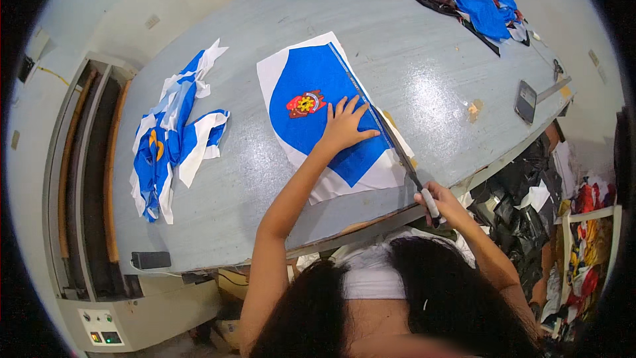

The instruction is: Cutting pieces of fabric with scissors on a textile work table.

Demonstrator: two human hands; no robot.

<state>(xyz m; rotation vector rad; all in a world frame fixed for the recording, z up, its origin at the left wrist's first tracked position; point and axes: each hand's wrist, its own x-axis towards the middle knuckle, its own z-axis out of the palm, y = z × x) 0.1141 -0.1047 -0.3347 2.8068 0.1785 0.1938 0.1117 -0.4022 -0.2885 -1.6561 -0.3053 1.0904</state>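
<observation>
A blue sleeve-shaped panel with white margins and a red and yellow emblem is printed on a piece of fabric [305, 79], spread flat near the middle of the table. My left hand [346, 126] lies on it with fingers spread, beside the panel's patterned right border. In my right hand [445, 205] is a pair of scissors [407, 159], gripped by the handles at the table's near edge. Their long blades point away from me along the fabric's right edge; the tips are hard to make out.
Crumpled blue and white fabric [169, 136] lies on the left of the grey table [245, 185]. A dark fabric pile [477, 10] sits far right, and a phone [526, 101] at the right edge. A small black box [151, 260] rests near left. A machine [93, 179] stands left.
</observation>
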